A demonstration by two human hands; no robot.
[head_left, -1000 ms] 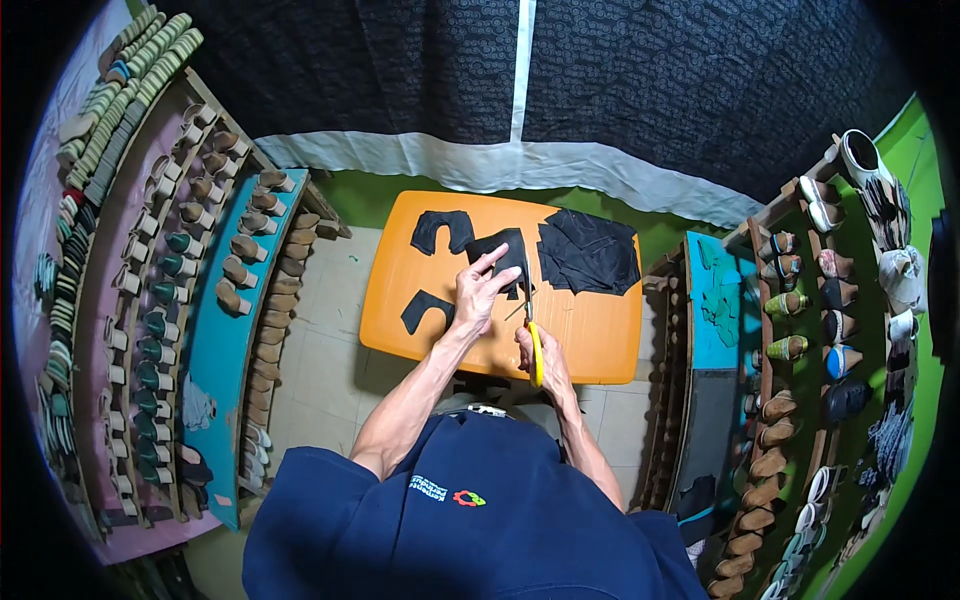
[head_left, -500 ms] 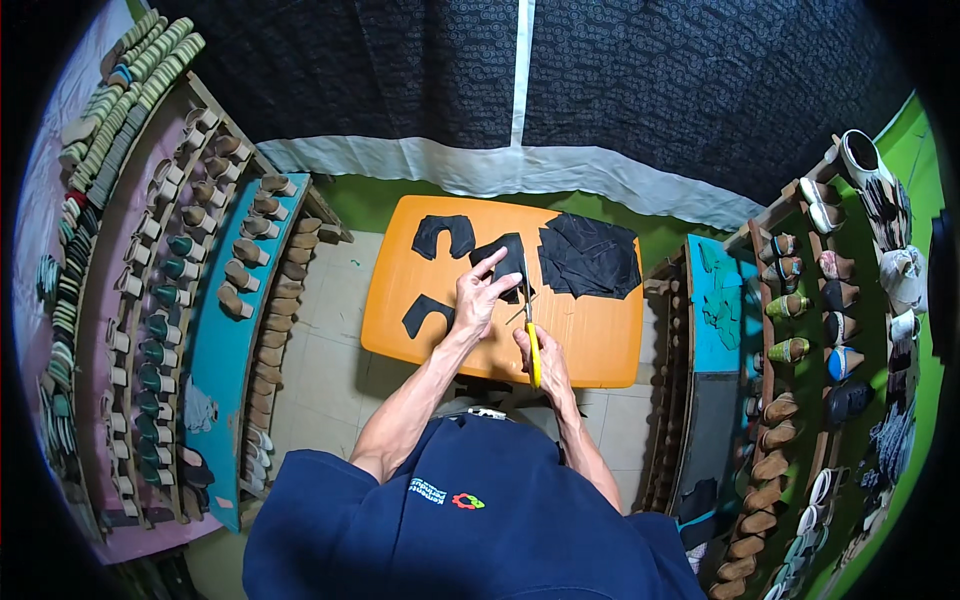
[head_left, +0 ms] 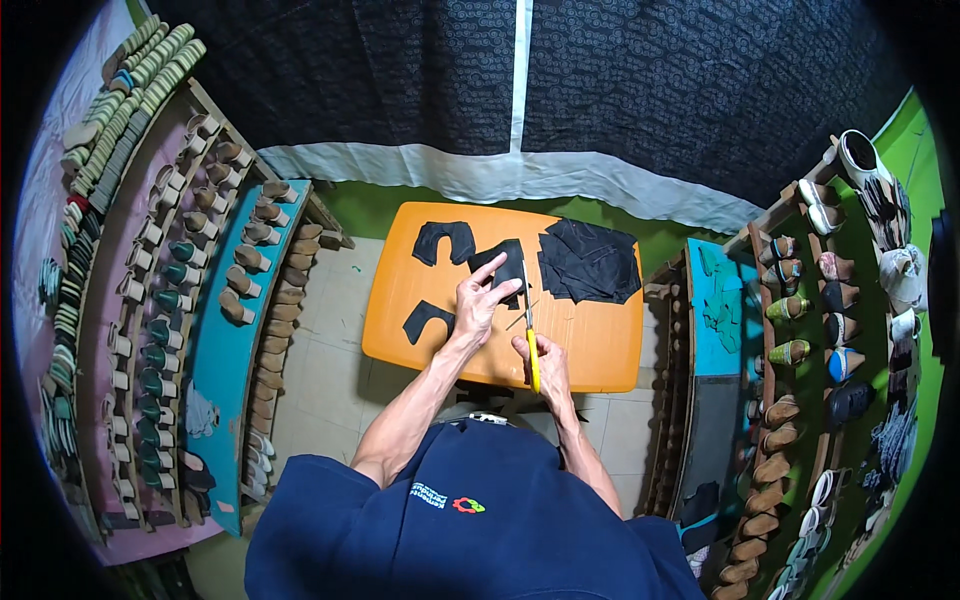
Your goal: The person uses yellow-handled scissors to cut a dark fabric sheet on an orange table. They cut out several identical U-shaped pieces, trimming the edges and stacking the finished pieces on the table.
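Note:
My left hand (head_left: 474, 312) is pinched on a black cloth piece (head_left: 508, 258) and holds it up over the orange table (head_left: 600, 350). My right hand (head_left: 552, 366) grips a pair of scissors (head_left: 534, 358) with yellow handles. Their blades point away from me and lie along the right edge of the cloth. A thin dark offcut (head_left: 517, 322) shows beside the blades. On the table's left side are a U-shaped black piece (head_left: 428, 241) and a second curved black piece (head_left: 419, 322), near my left wrist. To the right rests a loose black stack (head_left: 590, 262) of similar cloth.
Shelves of wooden shoe lasts (head_left: 240, 280) and shoes line the left side. A rack (head_left: 785, 410) of lasts and shoes stands on the right, beside a turquoise board (head_left: 715, 300) with green scraps. A dark patterned curtain (head_left: 700, 90) hangs behind the table.
The whole view has shifted slightly. Both hands keep nearly the same place, with the scissors still along the edge of the black cloth piece.

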